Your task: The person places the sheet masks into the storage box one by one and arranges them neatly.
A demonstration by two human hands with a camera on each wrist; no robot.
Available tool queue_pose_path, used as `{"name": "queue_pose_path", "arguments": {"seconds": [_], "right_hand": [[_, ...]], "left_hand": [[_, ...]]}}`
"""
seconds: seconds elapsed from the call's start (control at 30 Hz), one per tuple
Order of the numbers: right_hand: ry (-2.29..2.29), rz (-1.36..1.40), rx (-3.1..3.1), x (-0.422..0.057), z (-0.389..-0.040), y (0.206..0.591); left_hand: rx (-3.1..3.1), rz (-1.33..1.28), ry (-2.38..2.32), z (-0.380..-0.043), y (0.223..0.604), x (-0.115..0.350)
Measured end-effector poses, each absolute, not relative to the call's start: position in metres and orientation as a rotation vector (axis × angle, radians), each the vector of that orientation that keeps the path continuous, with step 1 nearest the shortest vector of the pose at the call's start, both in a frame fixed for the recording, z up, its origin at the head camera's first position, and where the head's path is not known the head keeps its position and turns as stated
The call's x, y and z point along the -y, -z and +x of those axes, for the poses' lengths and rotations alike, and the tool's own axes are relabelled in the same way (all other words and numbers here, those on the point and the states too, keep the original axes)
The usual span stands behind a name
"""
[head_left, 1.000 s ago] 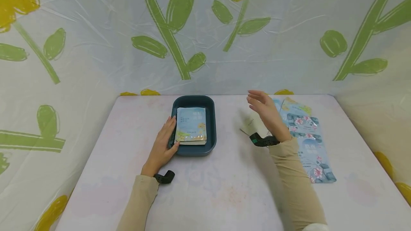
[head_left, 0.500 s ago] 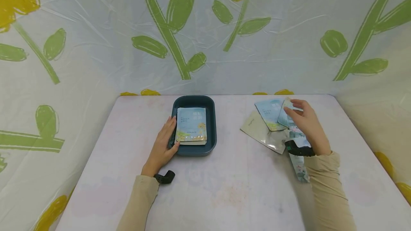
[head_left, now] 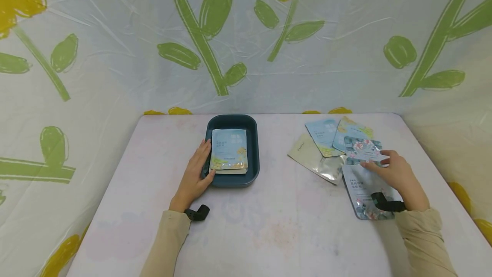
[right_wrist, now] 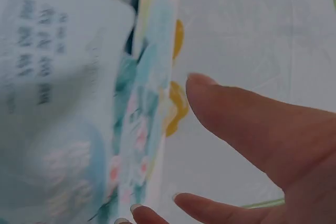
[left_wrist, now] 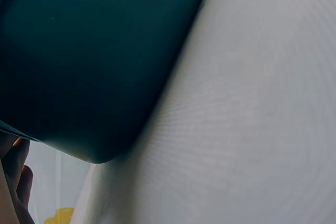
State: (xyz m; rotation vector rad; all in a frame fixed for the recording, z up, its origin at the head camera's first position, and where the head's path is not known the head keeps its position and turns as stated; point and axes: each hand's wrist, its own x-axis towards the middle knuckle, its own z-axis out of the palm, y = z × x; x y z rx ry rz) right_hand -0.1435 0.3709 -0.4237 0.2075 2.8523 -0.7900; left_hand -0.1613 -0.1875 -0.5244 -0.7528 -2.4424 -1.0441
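Note:
My left hand (head_left: 193, 178) rests against the left wall of a dark teal tray (head_left: 252, 151), fingers straight along its rim and thumb at its near left corner. The left wrist view shows the tray's outer side, with fingertips (left_wrist: 24, 182) past its edge. Inside the tray lies a blue sheet mask packet (head_left: 229, 146) on top of a pale one. Over the right-hand packets, my right hand (head_left: 399, 178) hovers with thumb and fingers apart. Nearest to it are a small floral packet (head_left: 363, 149) and a larger blue floral packet (head_left: 359, 187), partly covered by the hand.
Two blue packets lie behind, a left one (head_left: 323, 134) and a right one (head_left: 351, 134) with yellow print. A silvery-beige packet (head_left: 317, 161) is tucked partly under them. The pale table (head_left: 265, 230) meets a flower-printed cloth (head_left: 130, 54) at its back edge.
My right hand has moved right and nearer to me, from above the beige packet, past the blue ones, to the floral packets, lowering toward them. My left hand and the tray have stayed put.

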Motion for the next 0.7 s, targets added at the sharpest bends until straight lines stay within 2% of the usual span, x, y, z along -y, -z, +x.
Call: {"name": "queue_pose_path", "arguments": {"seconds": [0.37, 0.7], "right_hand": [[0.674, 0.271, -2.757, -0.382, -0.130, 0.449], [0.746, 0.357, -2.697, -0.383, -0.126, 0.462]], "left_hand": [[2.443, -0.742, 1.035, -0.160, 0.524, 0.187], [2.455, -0.741, 1.037, -0.159, 0.522, 0.187]]}}
